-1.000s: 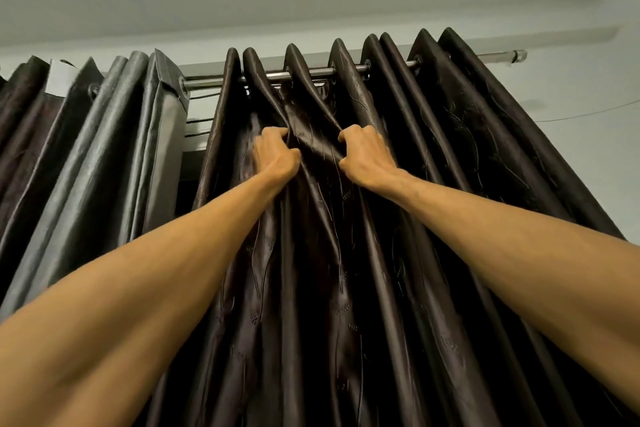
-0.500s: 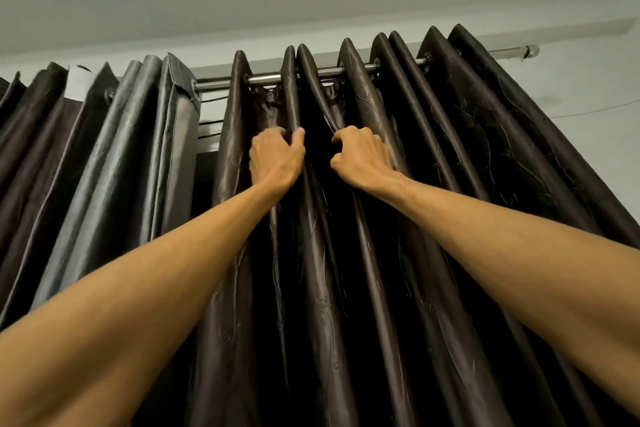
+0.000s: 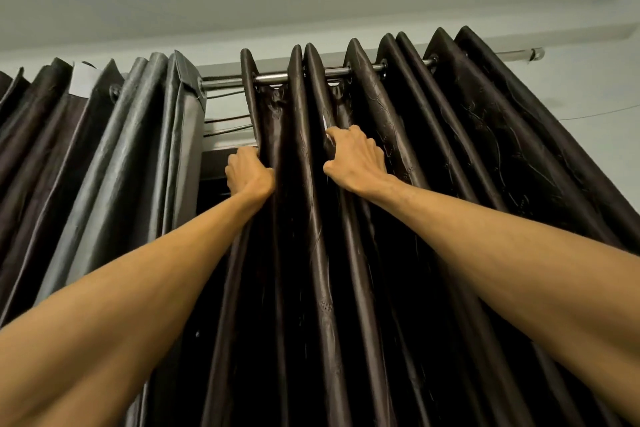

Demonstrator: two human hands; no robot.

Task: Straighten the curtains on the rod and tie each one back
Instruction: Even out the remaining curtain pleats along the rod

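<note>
A dark brown eyelet curtain [image 3: 450,156] hangs in deep folds from a metal rod [image 3: 228,82] and fills the middle and right of the view. A second curtain [image 3: 114,163], greyer on its back side, is bunched at the left. My left hand [image 3: 247,175] is closed around the leftmost edge fold of the right curtain, a little below the rod. My right hand [image 3: 356,158] grips a fold two pleats further right, slightly higher. Both arms reach up from the bottom corners.
A narrow gap between the two curtains shows thin cables [image 3: 227,126] and the top of a dark window frame [image 3: 214,163]. The rod's right end [image 3: 535,54] sticks out past the curtain against a pale wall. A white label [image 3: 85,78] is on the left curtain.
My left hand has shifted left from an inner fold to the curtain's edge fold. My right hand has moved slightly right and up. The view has tilted down a little.
</note>
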